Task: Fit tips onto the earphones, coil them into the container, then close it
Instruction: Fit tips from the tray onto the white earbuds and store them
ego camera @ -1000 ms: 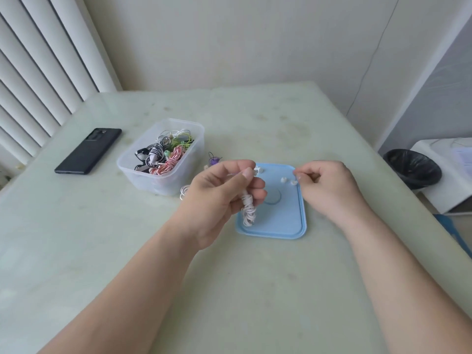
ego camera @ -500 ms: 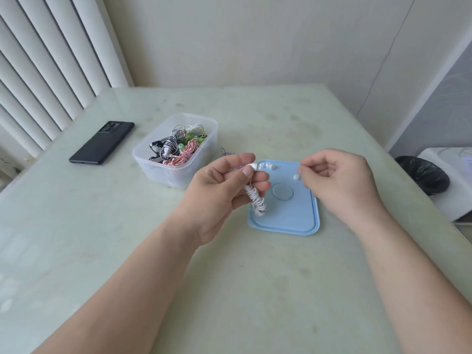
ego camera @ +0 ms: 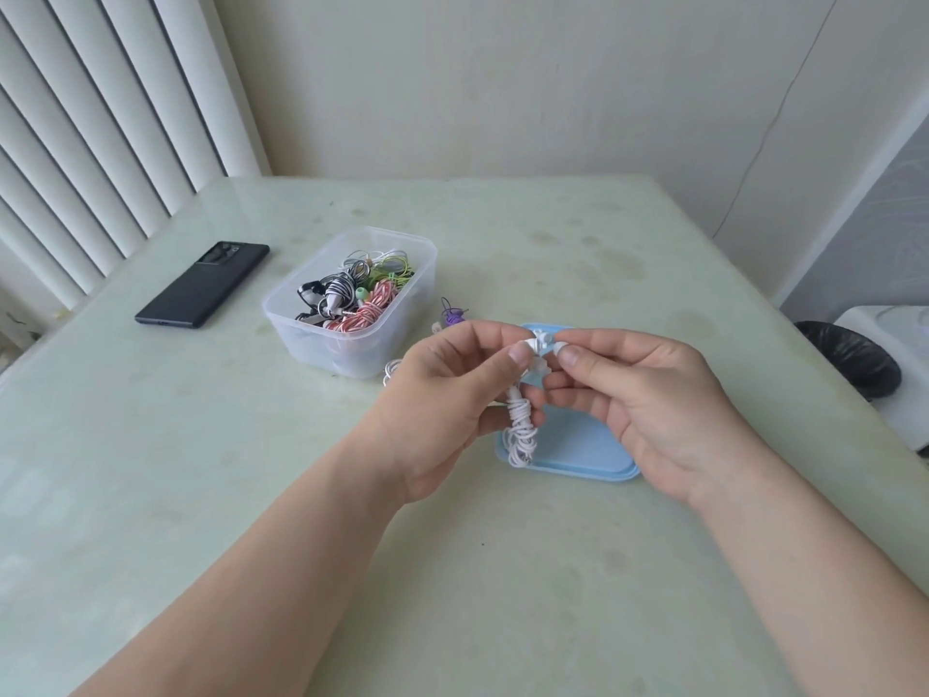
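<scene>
Half a second ago the two hands were apart, the right one poised over the lid. Now they have met above its far end. The left hand (ego camera: 452, 389) pinches one bud of the white coiled earphones (ego camera: 523, 430) between thumb and forefinger, its other fingers curled round the top of the bundle, which hangs below the hand. The right hand (ego camera: 648, 394) has come across and pinches a small white ear tip (ego camera: 544, 340) against that bud, thumb and forefinger closed on it. Whether the tip is seated cannot be told. The loose tips seen earlier on the lid are now mostly hidden behind the fingers.

The pale blue rectangular plastic lid (ego camera: 568, 447) lies flat on the pale green glossy table (ego camera: 251, 495), under the hands.

Left of the hands stands the clear rectangular plastic container (ego camera: 321, 344), open. It holds several wound sets: pink-and-white earphones (ego camera: 369, 309), black-and-white striped earphones (ego camera: 337, 289) and green earphones (ego camera: 392, 269) towards the back.

Just beside the container on the table lie purple earphones (ego camera: 451, 316) and a loop of white cord (ego camera: 392, 367). A black smartphone (ego camera: 203, 284) lies well apart to the left.
</scene>
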`<action>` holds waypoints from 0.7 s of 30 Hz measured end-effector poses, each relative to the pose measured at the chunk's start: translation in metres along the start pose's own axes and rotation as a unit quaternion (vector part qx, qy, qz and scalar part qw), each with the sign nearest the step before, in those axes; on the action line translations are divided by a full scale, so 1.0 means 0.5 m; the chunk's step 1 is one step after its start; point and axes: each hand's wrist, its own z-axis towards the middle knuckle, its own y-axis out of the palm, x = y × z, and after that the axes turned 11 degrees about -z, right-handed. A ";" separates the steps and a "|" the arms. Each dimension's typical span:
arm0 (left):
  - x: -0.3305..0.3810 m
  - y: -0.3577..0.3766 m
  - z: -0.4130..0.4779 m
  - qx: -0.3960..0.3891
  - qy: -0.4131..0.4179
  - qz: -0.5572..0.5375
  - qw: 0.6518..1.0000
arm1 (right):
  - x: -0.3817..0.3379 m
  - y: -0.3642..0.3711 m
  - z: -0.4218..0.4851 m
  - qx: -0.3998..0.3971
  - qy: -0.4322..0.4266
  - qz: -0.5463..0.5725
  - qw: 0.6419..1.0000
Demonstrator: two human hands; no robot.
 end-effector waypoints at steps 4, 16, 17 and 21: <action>0.000 0.006 -0.001 -0.005 0.019 0.007 1.000 | -0.004 0.002 -0.003 -0.030 0.013 0.030 0.999; -0.002 0.014 -0.006 0.026 0.064 0.034 0.997 | 0.000 -0.002 0.000 -0.054 0.020 0.035 0.998; -0.002 0.014 -0.006 0.028 0.065 0.040 0.997 | 0.000 -0.001 -0.001 -0.055 0.019 0.033 0.998; -0.001 0.015 -0.007 0.035 0.066 0.057 0.996 | -0.002 0.000 -0.003 -0.057 0.011 0.016 0.998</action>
